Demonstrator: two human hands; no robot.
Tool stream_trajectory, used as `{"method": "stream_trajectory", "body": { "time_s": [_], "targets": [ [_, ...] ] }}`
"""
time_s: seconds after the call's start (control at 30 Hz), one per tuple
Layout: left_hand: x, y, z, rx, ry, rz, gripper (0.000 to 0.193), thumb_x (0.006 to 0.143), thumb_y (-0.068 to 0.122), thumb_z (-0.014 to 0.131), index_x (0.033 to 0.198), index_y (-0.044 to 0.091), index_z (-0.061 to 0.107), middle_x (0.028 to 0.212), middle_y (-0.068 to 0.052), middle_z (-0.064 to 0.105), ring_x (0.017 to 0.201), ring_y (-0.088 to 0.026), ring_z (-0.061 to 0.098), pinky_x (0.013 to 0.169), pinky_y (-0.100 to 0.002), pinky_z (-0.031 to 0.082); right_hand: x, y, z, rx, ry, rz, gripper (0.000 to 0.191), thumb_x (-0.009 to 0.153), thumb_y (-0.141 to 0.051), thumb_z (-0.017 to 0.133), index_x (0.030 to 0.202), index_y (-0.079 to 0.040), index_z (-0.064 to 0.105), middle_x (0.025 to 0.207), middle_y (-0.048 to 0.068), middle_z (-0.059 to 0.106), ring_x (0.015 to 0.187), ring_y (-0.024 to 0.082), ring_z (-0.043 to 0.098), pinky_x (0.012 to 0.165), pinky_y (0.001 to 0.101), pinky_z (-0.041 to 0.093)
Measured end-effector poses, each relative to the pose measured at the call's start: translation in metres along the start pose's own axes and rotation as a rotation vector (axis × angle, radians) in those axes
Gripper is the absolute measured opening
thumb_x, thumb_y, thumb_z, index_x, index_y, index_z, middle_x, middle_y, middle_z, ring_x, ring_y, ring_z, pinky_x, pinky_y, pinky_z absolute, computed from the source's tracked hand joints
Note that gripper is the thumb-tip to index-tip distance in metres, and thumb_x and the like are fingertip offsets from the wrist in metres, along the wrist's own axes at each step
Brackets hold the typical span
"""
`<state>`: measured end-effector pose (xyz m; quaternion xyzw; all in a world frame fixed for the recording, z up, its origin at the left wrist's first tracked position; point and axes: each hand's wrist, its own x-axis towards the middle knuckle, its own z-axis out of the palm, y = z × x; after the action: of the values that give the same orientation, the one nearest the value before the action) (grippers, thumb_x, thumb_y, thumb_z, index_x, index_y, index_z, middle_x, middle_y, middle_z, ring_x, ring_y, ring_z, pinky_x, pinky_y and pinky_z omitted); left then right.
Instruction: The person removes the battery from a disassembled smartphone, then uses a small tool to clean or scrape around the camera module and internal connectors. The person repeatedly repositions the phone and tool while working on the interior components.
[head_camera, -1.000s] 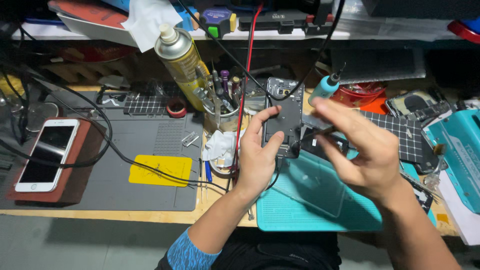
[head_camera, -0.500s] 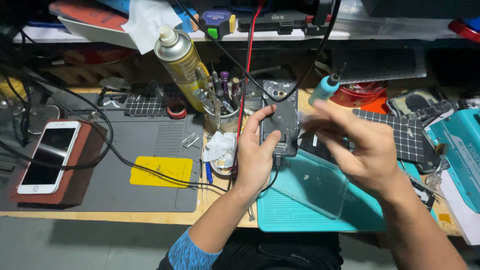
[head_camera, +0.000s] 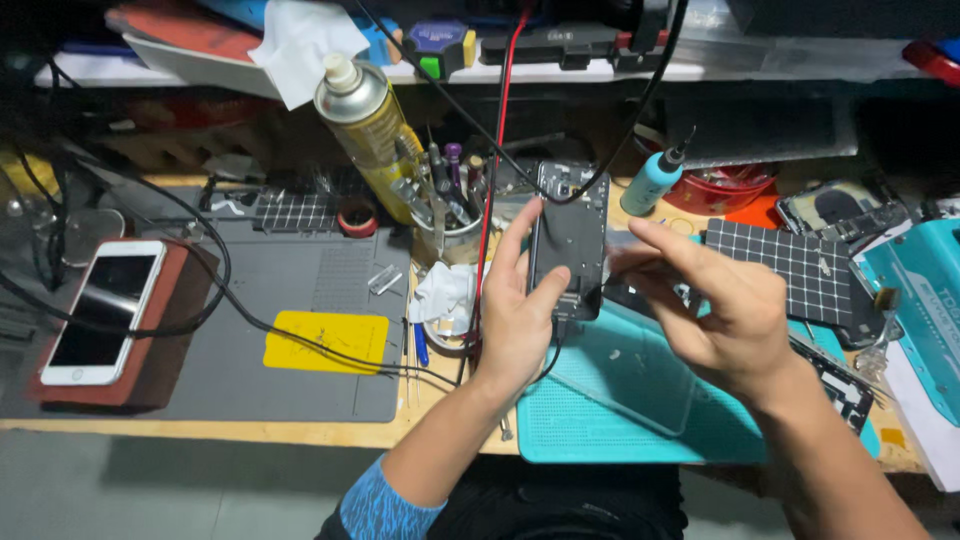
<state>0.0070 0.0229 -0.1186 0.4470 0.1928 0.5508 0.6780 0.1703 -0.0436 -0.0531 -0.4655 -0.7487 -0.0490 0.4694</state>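
My left hand (head_camera: 515, 320) grips a dark, opened phone body (head_camera: 570, 235), holding it upright above the teal mat (head_camera: 600, 430), thumb on its right edge and fingers behind its left side. A black cable hangs from the phone's lower end. My right hand (head_camera: 725, 310) sits just right of the phone, its fingertips touching the right edge. A teal-handled screwdriver (head_camera: 652, 185) sticks up from between its fingers, tip pointing away.
A spray can (head_camera: 370, 125) and a cup of tools (head_camera: 450, 220) stand behind the phone. To the left lie a grey mat (head_camera: 290, 300) with a yellow pad (head_camera: 325, 340) and a white phone on a brown block (head_camera: 100, 310). Red cable (head_camera: 497, 130), black grid mat (head_camera: 790, 265), teal box (head_camera: 920, 290).
The phone body has turned a little in my left hand and now stands straighter. My right hand's fingers have shifted slightly along its right edge, still holding the screwdriver.
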Motion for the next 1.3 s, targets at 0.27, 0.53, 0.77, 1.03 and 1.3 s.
{"method": "stream_trajectory", "body": {
  "time_s": [0.27, 0.53, 0.77, 1.03, 1.3],
  "targets": [
    [-0.002, -0.008, -0.004, -0.049, 0.051, -0.049, 0.083, 0.091, -0.015, 0.053, 0.163, 0.003, 0.017, 0.137, -0.018, 0.058, 0.119, -0.018, 0.061, 0.101, -0.028, 0.051, -0.012, 0.003, 0.001, -0.015, -0.052, 0.025, 0.053, 0.088, 0.004, 0.079, 0.137, 0.001, 0.06, 0.106, 0.014, 0.077, 0.092, 0.02, 0.078, 0.079, 0.0284, 0.061],
    [0.004, -0.012, -0.011, -0.19, -0.003, -0.127, 0.045, 0.097, -0.011, 0.053, 0.142, -0.008, 0.05, 0.126, -0.016, 0.066, 0.106, -0.018, 0.066, 0.091, -0.031, 0.055, -0.016, 0.002, 0.003, -0.046, -0.015, -0.026, 0.049, 0.089, 0.009, 0.076, 0.133, -0.006, 0.062, 0.106, 0.012, 0.076, 0.094, 0.021, 0.078, 0.077, 0.0264, 0.061],
    [0.006, -0.011, -0.004, -0.168, 0.013, -0.122, 0.046, 0.095, -0.011, 0.054, 0.141, -0.008, 0.05, 0.125, -0.014, 0.067, 0.108, -0.017, 0.067, 0.093, -0.029, 0.056, -0.022, 0.011, 0.004, 0.019, -0.022, -0.048, 0.05, 0.087, 0.012, 0.072, 0.133, -0.002, 0.06, 0.108, 0.013, 0.077, 0.094, 0.022, 0.078, 0.08, 0.0285, 0.062],
    [0.009, -0.015, -0.002, -0.147, -0.009, -0.165, 0.046, 0.095, -0.012, 0.053, 0.141, -0.007, 0.049, 0.125, -0.013, 0.066, 0.109, -0.015, 0.066, 0.093, -0.027, 0.055, -0.026, 0.01, 0.001, 0.081, 0.014, 0.009, 0.054, 0.09, 0.01, 0.072, 0.139, 0.003, 0.053, 0.106, 0.016, 0.075, 0.097, 0.023, 0.078, 0.08, 0.0302, 0.064],
    [0.003, -0.013, -0.004, -0.184, -0.135, -0.26, 0.044, 0.096, -0.009, 0.056, 0.14, -0.006, 0.049, 0.118, -0.014, 0.068, 0.1, -0.016, 0.068, 0.086, -0.03, 0.057, -0.017, 0.014, -0.015, 0.447, 0.341, 0.544, 0.028, 0.101, -0.001, 0.058, 0.129, 0.004, 0.057, 0.091, 0.003, 0.065, 0.076, 0.01, 0.062, 0.066, 0.0214, 0.053]
  ]
}}
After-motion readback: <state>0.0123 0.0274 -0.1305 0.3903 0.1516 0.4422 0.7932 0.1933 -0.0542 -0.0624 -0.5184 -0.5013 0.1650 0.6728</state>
